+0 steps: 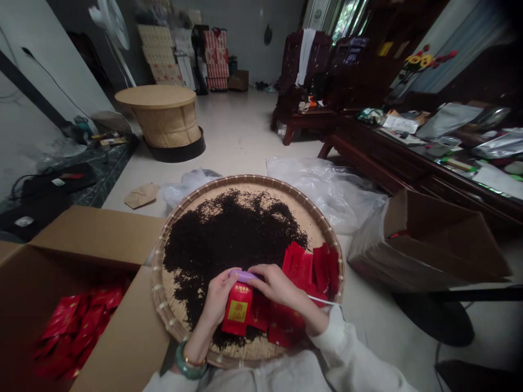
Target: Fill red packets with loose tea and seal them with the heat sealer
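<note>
The left hand (216, 299) pinches one end of a slim purple plastic bar (244, 276) between thumb and fingers; the right hand (275, 284) has its fingers closed on the other end. Just below the fingers, the bar crosses the top of a glossy red packet with a yellow label (238, 310). More flat red packets (300, 264) crowd beside and under the right hand. Ahead of the fingers, dark loose leaf shreds (229, 234) cover most of a round woven bamboo tray (314, 220), its raised rim passing well left and right of both hands. Outside it, an open brown cardboard box (102, 226) stands left, clear crumpled plastic sheeting (322, 188) farther ahead.
</note>
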Motion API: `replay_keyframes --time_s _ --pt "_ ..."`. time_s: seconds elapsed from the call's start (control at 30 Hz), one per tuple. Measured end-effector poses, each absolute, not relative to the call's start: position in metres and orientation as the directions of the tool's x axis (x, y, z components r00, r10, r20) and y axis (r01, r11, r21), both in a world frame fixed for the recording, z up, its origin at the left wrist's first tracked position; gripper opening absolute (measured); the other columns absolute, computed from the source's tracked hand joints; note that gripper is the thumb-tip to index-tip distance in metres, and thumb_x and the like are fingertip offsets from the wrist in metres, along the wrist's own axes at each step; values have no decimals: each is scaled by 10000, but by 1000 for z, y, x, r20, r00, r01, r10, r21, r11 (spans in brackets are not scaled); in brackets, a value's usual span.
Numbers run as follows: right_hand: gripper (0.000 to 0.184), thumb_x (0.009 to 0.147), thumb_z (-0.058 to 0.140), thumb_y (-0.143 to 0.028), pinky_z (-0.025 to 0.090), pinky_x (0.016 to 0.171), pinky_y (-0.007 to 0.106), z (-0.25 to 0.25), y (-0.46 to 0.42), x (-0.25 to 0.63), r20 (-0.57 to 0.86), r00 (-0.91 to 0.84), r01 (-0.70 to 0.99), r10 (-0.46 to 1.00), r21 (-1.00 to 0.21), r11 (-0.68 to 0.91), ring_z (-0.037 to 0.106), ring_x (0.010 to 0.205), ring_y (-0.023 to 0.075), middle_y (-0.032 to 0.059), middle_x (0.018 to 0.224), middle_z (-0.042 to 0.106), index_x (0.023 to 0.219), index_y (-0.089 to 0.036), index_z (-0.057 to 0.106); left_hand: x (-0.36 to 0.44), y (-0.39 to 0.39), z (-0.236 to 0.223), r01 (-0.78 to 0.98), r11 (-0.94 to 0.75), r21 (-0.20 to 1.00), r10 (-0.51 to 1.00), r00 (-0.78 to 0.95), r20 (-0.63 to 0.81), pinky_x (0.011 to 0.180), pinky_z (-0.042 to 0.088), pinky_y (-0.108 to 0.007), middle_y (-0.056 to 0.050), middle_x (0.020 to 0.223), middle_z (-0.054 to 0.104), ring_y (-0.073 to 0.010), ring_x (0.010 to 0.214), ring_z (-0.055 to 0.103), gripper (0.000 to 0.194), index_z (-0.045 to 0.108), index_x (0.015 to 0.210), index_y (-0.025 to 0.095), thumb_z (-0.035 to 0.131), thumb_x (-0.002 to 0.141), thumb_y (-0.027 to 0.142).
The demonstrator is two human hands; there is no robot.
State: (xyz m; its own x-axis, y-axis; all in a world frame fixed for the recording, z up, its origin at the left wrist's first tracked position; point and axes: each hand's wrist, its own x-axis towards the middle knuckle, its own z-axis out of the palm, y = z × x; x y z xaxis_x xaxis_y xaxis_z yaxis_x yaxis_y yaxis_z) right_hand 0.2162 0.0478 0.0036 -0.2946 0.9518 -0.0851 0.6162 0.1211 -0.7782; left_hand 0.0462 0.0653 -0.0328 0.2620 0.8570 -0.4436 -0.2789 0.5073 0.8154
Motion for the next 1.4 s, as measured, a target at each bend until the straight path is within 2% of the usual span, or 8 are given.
replay_keyframes --time_s 0.33,0.9,1.4 --pt "295 928 494 -379 382 631 216 6 47 216 -88 -296 613 951 -781 118 589 736 162 50 838 677 925 -153 683 47 66 -26 -235 489 840 867 240 -437 587 473 -239 -71 778 706 -156 620 600 554 691 881 108 807 523 514" --pt "311 928 487 -393 361 607 215 5 47 217 -85 -300 614 950 -780 124 578 705 156 41 804 671 911 -156 688 45 65 -33 -208 470 858 873 252 -417 593 468 -243 -80 795 707 -167 641 611 525 692 911 105 771 584 508" --pt "316 930 486 -382 379 616 219 5 45 216 -76 -291 601 954 -790 121 594 717 163 48 816 677 920 -143 692 46 64 -27 -252 494 832 865 245 -439 601 487 -230 -78 819 715 -151 646 619 539 690 910 101 804 556 491"
